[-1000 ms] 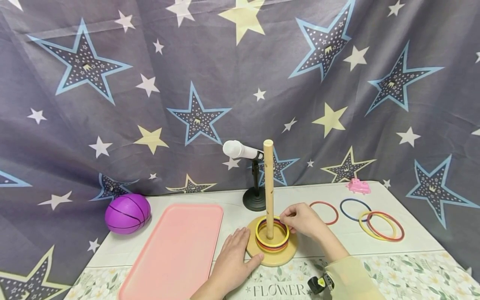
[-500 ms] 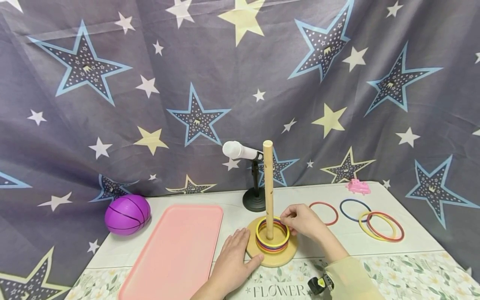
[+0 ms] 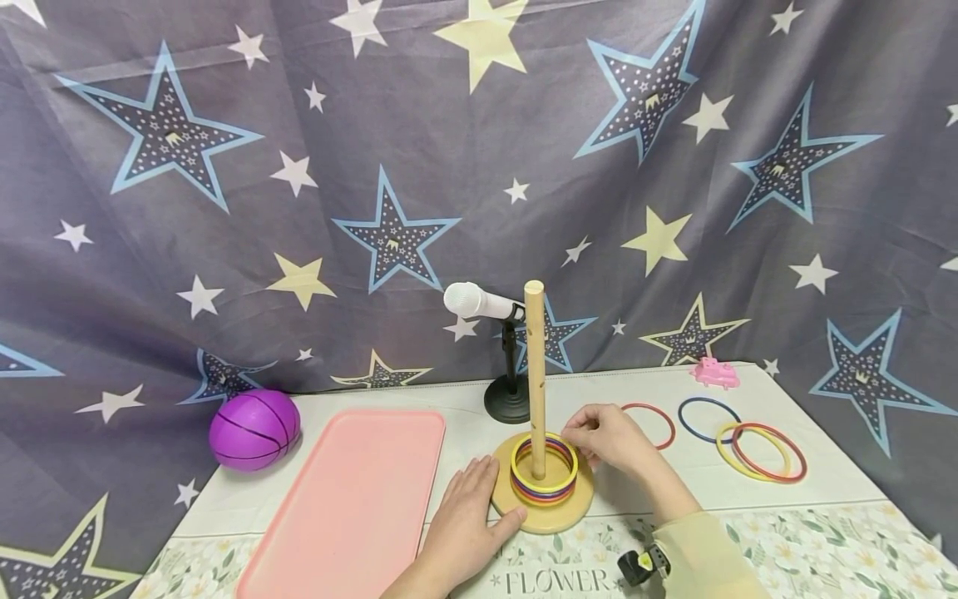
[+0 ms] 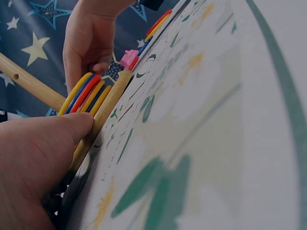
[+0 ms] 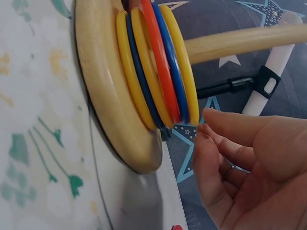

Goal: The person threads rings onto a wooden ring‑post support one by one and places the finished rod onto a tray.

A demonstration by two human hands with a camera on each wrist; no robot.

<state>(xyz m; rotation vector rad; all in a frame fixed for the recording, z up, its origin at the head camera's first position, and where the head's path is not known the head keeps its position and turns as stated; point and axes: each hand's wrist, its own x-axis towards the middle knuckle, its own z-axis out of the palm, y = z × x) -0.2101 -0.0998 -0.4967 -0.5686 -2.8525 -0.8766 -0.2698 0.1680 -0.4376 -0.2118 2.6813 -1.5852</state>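
Note:
A wooden post stands upright on a round wooden base. Several yellow, blue and red rings are stacked around it, the topmost being a yellow ring. My left hand lies with fingers extended on the base's left edge; its thumb touches the rim beside the stack in the left wrist view. On the other side, my right hand holds nothing. Its bent fingertips are just off the top yellow ring, slightly apart from each other.
A pink tray lies left of the base, with a purple ball beyond it. Behind the post stands a white microphone on a black stand. To the right lie a red ring, a blue ring, overlapping rings and a pink toy.
My right hand, which was pinching the top yellow ring, has let go and shifted slightly to the right. The left hand and the stacked rings look the same.

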